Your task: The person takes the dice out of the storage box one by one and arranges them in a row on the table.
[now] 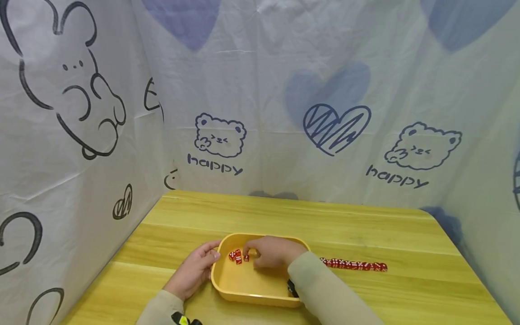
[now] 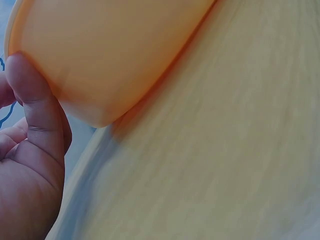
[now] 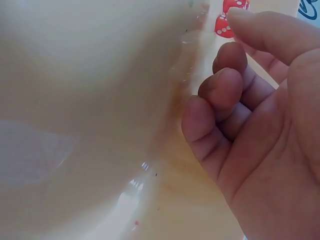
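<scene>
Sleeves, two, pale [image 1: 333,289]: lower edge of the frame, one to each arm.
Tray [image 1: 260,299], yellow, rounded corners: lower centre.
Left hand [image 1: 192,271]: left of the tray, gripping its rim at the corner, thumb on the near side.
Right hand [image 1: 271,253]: over the tray's interior, thumb and forefinger pinching a red die [image 1: 246,258], remaining fingers curled inward.
Loose dice [image 1: 238,257], small group, red with white spots: inside the tray, upper left part, just left of the pinched die.
Row of dice [image 1: 357,265], same kind: lower right of the frame, right of the tray, partly hidden by the right arm.
Table [image 1: 406,298], yellow wood grain: beneath all.
Sheet [image 1: 264,90], white, printed with bears, hearts and "happy": upper frame, behind the table.
</scene>
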The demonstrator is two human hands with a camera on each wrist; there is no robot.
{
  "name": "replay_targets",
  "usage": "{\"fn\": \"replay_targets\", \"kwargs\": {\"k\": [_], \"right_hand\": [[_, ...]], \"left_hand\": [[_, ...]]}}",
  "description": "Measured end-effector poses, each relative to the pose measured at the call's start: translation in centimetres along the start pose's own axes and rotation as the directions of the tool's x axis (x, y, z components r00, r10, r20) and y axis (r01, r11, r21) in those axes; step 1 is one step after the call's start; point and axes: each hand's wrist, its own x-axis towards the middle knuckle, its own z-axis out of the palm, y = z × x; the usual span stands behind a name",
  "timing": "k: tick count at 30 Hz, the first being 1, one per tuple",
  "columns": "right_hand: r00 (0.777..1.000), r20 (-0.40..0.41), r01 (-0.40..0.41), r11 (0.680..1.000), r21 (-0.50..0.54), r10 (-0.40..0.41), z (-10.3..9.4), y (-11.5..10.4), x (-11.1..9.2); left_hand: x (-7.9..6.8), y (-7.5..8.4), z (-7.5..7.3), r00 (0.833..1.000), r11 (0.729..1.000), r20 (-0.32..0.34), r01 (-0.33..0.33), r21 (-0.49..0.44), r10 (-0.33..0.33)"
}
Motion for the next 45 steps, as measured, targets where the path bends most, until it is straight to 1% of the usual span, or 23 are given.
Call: {"fn": "replay_targets", "kwargs": {"k": [3,8,17,26,29,33,36,39,45], "right_hand": [[1.0,-0.008,0.024,1.0,-0.011,-0.024,0.0,0.1,0.0],[0.999,-0.014,0.037,0.999,-0.013,-0.037,0.1,0.2,0.0],[0.999,0.014,0.049,0.998,-0.027,-0.048,0.4,0.5,-0.1],[0.997,0.014,0.07,0.997,-0.02,-0.07,0.2,0.4,-0.2],[0.997,0.01,0.073,0.997,0.002,-0.073,0.1,0.4,-0.2],[0.999,-0.013,0.054,0.998,0.038,-0.053,-0.2,0.3,-0.4],[0.998,-0.042,0.047,0.998,0.032,-0.045,-0.6,0.2,-0.5],[0.996,-0.067,0.059,0.998,0.015,-0.058,-1.2,-0.2,-0.8],[0.993,-0.099,0.061,0.998,-0.003,-0.061,-2.6,-0.7,-1.5]], "left_hand": [[0.1,0.0,0.0,1.0,1.0,0.002,-0.003,-0.004,0.003],[0.1,0.0,0.0,1.0,1.0,0.004,-0.005,-0.008,0.005],[0.1,0.0,0.1,1.0,1.0,-0.004,0.0,-0.011,0.0],[-0.1,0.2,0.2,1.0,1.0,0.016,-0.009,-0.005,0.01],[-0.2,0.2,0.2,1.0,1.0,0.026,-0.014,0.002,0.014],[-0.1,0.1,0.1,1.0,1.0,0.02,-0.009,0.0,0.009],[0.0,0.0,0.0,1.0,1.0,0.009,-0.003,-0.001,0.003],[0.0,-0.1,0.0,1.0,1.0,0.005,-0.002,-0.002,0.002],[0.0,0.0,0.0,1.0,1.0,0.004,-0.001,-0.003,0.001]]}}
